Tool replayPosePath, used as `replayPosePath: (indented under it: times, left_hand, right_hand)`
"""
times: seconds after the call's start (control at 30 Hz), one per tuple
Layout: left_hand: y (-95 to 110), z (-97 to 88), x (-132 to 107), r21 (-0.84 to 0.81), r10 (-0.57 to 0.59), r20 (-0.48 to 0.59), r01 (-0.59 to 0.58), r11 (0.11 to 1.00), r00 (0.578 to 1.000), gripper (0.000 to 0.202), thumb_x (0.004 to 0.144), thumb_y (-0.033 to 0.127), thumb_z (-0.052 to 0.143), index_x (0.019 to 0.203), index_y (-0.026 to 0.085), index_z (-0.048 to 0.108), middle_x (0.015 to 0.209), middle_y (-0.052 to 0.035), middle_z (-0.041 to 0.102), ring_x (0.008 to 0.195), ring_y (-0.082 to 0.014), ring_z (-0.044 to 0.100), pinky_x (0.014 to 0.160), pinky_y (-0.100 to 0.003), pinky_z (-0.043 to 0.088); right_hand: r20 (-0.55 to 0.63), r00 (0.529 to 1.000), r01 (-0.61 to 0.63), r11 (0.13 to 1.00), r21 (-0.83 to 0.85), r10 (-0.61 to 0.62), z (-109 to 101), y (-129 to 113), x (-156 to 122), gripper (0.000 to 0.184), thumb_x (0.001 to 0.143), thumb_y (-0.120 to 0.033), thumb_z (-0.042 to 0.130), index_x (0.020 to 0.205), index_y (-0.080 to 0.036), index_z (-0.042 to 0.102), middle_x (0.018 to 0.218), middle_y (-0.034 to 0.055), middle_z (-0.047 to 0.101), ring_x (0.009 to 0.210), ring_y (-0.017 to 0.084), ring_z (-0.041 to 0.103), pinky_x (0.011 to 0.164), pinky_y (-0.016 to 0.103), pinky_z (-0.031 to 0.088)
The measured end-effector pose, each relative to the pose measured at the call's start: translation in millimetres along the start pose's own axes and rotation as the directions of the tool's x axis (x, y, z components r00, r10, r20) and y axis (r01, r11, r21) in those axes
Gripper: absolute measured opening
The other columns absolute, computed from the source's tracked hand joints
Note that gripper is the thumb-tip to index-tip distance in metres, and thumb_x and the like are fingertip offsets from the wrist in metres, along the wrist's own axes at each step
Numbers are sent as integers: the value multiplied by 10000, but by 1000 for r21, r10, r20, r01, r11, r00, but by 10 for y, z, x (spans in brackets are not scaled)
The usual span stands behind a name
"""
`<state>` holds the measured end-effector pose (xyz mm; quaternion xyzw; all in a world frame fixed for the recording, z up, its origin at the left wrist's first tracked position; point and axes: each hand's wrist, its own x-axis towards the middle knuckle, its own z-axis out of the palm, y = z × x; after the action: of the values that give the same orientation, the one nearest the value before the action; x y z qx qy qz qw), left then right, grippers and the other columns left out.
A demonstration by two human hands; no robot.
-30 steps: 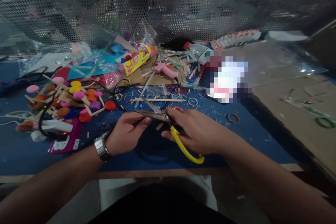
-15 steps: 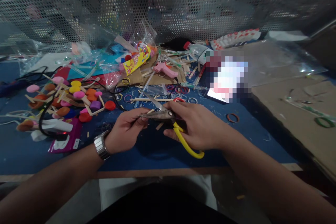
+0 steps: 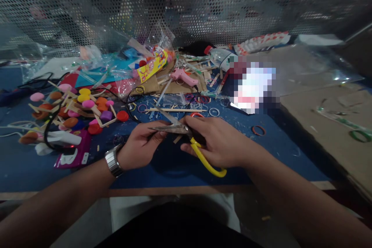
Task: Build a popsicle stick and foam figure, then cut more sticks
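My right hand (image 3: 219, 139) is closed around the yellow handles of a pair of scissors (image 3: 206, 161). The blades stand apart and point left, the lower one lying across my left fingertips. Thumb and fingers of my left hand (image 3: 141, 143) are pinched together beside that blade. The small wooden stick they hold is almost wholly hidden by the fingers and the blade. Both hands are over the blue tabletop (image 3: 180, 176) near its front edge, and a short stick scrap (image 3: 177, 138) lies beneath the scissors.
Left lie stick pieces with coloured caps (image 3: 84, 104) and a purple power strip (image 3: 77, 155). Behind the hands are a pink glue gun (image 3: 184, 76), rubber bands (image 3: 214, 112) and long sticks (image 3: 177, 110). A lit phone (image 3: 251, 89), a bottle (image 3: 219, 57) and cardboard (image 3: 325, 120) are at right.
The scissors have shifted slightly left, their lower blade reaching farther over my left fingers. The pale stick end seen between the blades is now out of sight.
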<state>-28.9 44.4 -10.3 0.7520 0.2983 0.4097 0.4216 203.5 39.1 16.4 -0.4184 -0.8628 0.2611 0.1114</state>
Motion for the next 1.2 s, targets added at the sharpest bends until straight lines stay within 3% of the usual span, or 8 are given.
replayPosePath:
  times: [0.3, 0.53, 0.93, 1.2]
  left_hand:
    - [9, 1, 18, 31, 61, 13, -61, 998, 998, 379, 1050, 371, 530, 758, 162, 651, 719, -23, 666, 613, -112, 573, 589, -219, 491]
    - [18, -11, 21, 47, 65, 27, -66, 997, 998, 419, 1046, 361, 531, 681, 162, 584, 646, 1, 594, 568, -101, 510, 530, -205, 443]
    - [7, 7, 11, 55, 90, -17, -89, 995, 996, 371, 1040, 385, 551, 768, 172, 685, 641, -4, 641, 606, -121, 605, 625, -221, 526]
    - [57, 4, 15, 20, 14, 13, -14, 1000, 1000, 341, 1035, 381, 558, 816, 168, 711, 683, -16, 660, 595, -110, 571, 584, -208, 504]
  right_hand:
    - [-19, 999, 38, 999, 11, -38, -3, -5, -11, 292, 923, -498, 578, 935, -212, 517, 708, 0, 572, 594, 152, 452, 595, 291, 227]
    - [-17, 999, 52, 999, 6, -51, -14, -6, -17, 314, 923, -512, 587, 977, -206, 541, 744, 8, 582, 609, 153, 458, 604, 287, 241]
    - [26, 999, 22, 1000, -13, -21, -3, -9, -1, 325, 968, -538, 489, 883, -224, 480, 670, -1, 561, 580, 155, 466, 591, 314, 194]
    - [49, 999, -1, 999, -32, 2, -13, -29, 2, 306, 966, -527, 489, 905, -228, 509, 651, 9, 587, 574, 167, 485, 583, 312, 195]
